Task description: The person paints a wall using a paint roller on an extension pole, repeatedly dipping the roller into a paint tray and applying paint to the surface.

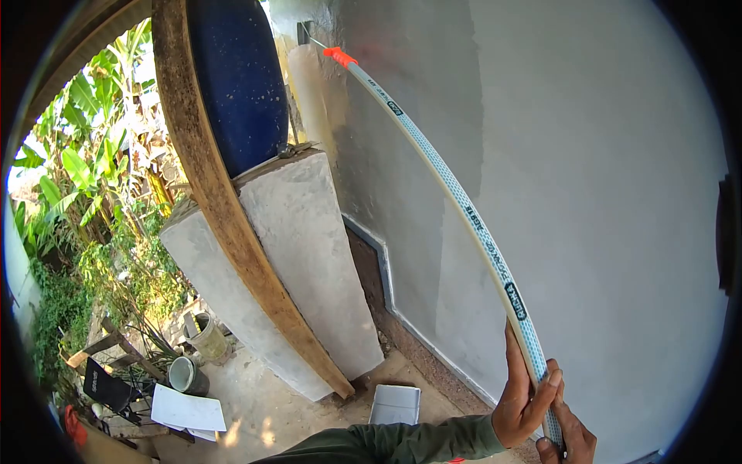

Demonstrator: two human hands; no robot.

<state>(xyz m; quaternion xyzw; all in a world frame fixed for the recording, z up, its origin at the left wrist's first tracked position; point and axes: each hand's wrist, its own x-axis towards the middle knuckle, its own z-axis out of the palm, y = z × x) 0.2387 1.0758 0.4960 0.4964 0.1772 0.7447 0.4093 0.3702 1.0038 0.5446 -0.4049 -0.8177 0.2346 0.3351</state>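
Observation:
A long pole, pale with a blue pattern and black lettering, runs from the lower right up to the top centre, in front of a grey wall. At its far end is an orange piece with a thin metal rod beyond it. My left hand, in a dark green sleeve, has its fingers around the pole near the lower end. Just below and right of it, my right hand also grips the pole. The wall has darker grey patches at its upper left part.
A wooden post leans before a plastered block bearing a blue barrel. On the floor are a grey tray, buckets, white sheets and a black chair. Plants grow at the left.

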